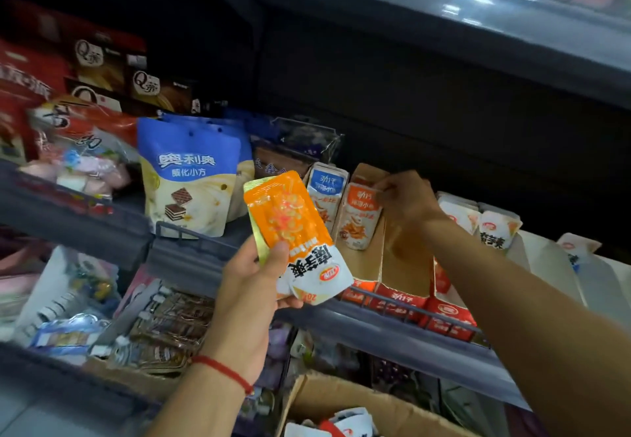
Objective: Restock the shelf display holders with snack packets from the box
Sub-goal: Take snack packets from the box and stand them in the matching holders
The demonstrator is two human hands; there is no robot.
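On the shelf: cardboard holder (403, 266), partly filled.
Left hand (252, 286): grips orange packet (293, 228).
Right hand (406, 197): apparently pinching holder's front packet (360, 218).

The shelf (392, 330) carries cardboard display holders (404, 266) and snack bags (187, 177).

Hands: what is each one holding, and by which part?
The left hand grips an orange packet near its white lower end. The right hand pinches the top edge of an orange and white packet standing in the cardboard holder.

both forearms are bare, with a thin red string bracelet (223, 371) tied around the left wrist
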